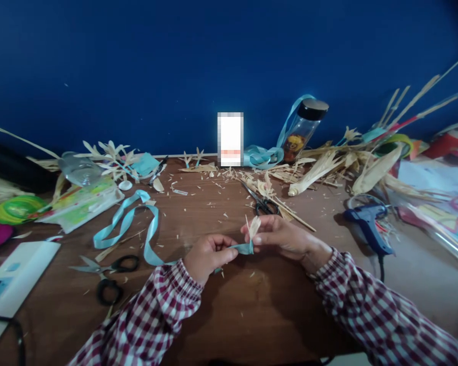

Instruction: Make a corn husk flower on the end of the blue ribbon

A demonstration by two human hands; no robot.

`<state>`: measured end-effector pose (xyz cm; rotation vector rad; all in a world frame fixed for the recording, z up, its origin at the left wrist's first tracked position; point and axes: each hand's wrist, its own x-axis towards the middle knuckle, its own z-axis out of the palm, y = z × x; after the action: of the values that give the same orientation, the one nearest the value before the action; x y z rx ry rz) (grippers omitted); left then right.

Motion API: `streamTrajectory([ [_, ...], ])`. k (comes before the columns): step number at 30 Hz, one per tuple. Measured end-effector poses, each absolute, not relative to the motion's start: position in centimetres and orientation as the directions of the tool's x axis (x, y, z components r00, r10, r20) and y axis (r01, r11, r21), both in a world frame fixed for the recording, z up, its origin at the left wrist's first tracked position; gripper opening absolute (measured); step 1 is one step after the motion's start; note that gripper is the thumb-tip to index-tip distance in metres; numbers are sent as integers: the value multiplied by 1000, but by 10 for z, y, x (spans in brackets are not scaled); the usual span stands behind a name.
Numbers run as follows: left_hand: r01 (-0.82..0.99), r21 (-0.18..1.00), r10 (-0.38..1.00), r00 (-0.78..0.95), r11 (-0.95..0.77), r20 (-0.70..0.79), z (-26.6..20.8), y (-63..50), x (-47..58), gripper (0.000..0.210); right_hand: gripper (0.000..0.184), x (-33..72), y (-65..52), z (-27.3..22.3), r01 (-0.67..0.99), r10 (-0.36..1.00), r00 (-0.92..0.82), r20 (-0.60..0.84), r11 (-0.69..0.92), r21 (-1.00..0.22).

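Observation:
Between thumb and fingers, my left hand point(211, 254) pinches a light blue ribbon point(245, 248). The ribbon meets the base of a small pale corn husk flower point(255, 227), which my right hand point(284, 236) grips between thumb and fingers. Whether the ribbon goes all the way round the base I cannot tell. Its long loose end curls across the table to the left of my left hand. Open-bladed scissors point(106, 274) with black handles lie left of my left forearm. Just beyond my right hand rests a second pair of scissors point(266, 205).
A blue glue gun point(370, 226) lies at the right, near heaps of dried husk point(316, 170). A tilted glass jar point(303, 129) leans by coiled ribbon at the back. At the left are a white power strip point(21, 284) and a paint-stained tray point(84, 203). Husk scraps litter the brown table.

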<state>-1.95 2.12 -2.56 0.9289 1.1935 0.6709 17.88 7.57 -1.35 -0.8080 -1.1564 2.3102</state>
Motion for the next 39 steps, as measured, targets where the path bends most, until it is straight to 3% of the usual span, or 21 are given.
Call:
streamTrajectory([
  [4,-85,813,779,359,576,-515,-22,16,-20,31,22,177,72,-17,-143,599,-753,-274,-554,-820],
  [8,-130,780,749,413,612,-519,-23,15,-21,26,21,175,70,-18,-143,598,-763,-248,-529,-837],
  [14,-30,837,800,314,547,-511,-21,15,-22,16,21,177,71,-15,-81,605,-750,-269,-487,-870],
  [21,-43,812,776,328,582,-539,-20,12,-20,31,21,175,69,-15,-49,617,-732,-289,-471,-881],
  [26,31,814,771,304,579,-560,-16,11,-17,29,17,175,68,-18,-37,615,-739,-275,-445,-895],
  [34,126,856,815,264,502,-517,-18,9,-20,26,13,175,70,-16,46,650,-727,-222,-277,-960],
  [39,269,819,824,129,506,-552,-1,8,-12,16,15,170,69,-12,102,699,-694,-173,-142,-985],
])
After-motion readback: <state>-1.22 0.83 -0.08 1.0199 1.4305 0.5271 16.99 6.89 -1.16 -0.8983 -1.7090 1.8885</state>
